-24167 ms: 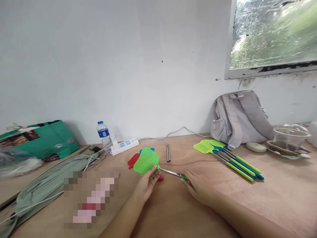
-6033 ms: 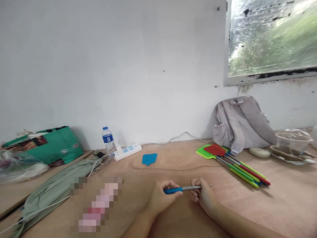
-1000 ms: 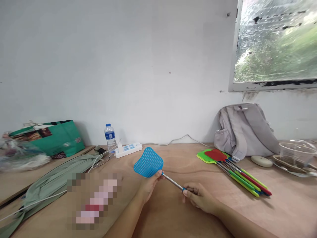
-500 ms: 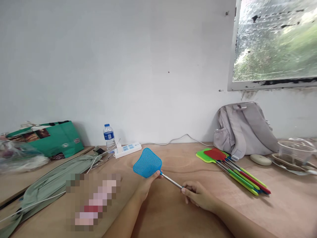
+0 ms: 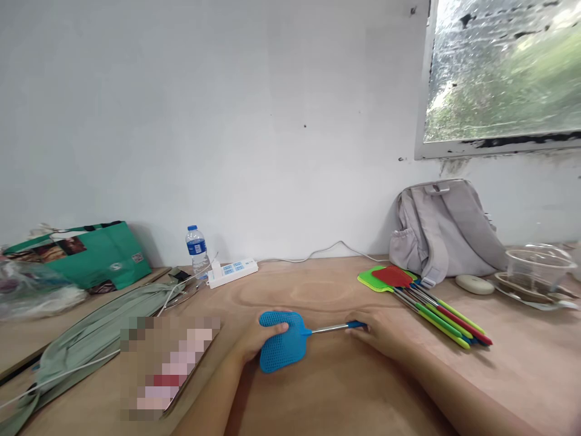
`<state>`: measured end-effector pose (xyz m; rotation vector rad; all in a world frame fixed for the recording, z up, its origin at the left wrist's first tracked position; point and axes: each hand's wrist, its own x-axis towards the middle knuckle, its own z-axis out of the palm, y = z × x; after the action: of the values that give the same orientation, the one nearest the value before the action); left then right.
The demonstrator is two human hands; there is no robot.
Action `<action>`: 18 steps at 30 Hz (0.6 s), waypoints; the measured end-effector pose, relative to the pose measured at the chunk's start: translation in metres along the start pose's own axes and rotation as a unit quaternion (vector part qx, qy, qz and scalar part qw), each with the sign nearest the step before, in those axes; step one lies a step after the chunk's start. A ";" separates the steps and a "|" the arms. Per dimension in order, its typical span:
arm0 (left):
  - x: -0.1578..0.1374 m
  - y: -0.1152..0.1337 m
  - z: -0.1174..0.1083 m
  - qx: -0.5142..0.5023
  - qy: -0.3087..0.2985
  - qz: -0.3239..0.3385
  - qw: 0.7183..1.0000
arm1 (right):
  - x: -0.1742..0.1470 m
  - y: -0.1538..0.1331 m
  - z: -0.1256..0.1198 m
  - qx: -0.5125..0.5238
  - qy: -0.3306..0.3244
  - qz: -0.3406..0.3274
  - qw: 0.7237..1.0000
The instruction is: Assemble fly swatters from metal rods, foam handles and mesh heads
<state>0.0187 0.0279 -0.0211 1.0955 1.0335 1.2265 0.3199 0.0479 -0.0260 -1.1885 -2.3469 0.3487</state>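
A blue fly swatter (image 5: 285,354) with a perforated head and a metal shaft lies across between my hands, just over the wooden table. My left hand (image 5: 258,336) grips the left side of its head, the thumb on top of the mesh and the fingers hidden behind. Closed around the blue handle is my right hand (image 5: 374,332), with part of the grip showing between thumb and fingers. To the right, a pile of fly swatters (image 5: 442,318) in green, yellow and red rests on the table, heads toward the wall.
Behind the pile a grey backpack (image 5: 449,230) leans on the wall, near a pale oval case (image 5: 474,284) and a clear plastic container (image 5: 540,266). At left are a power strip (image 5: 232,272), water bottle (image 5: 196,249), green bag (image 5: 109,257), grey-green cloth bag (image 5: 91,333) and a pixelated flat object (image 5: 175,369).
The blue swatter has turned from slanting to nearly level and come lower. My left hand has shifted from the neck onto the head; my right hand has moved slightly right and up.
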 end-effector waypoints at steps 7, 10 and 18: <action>-0.005 -0.002 0.004 0.037 0.029 -0.034 0.998 | -0.001 -0.005 0.001 -0.026 -0.012 -0.045 0.999; -0.006 0.000 0.003 0.038 0.038 -0.024 0.998 | -0.003 -0.011 -0.001 -0.048 -0.029 -0.042 0.998; -0.008 0.003 0.004 0.034 0.047 -0.012 0.998 | -0.006 -0.013 0.005 -0.062 -0.070 -0.065 0.993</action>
<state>0.0214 0.0201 -0.0174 1.0827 1.1647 1.2416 0.3112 0.0350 -0.0262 -1.0901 -2.5856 0.2509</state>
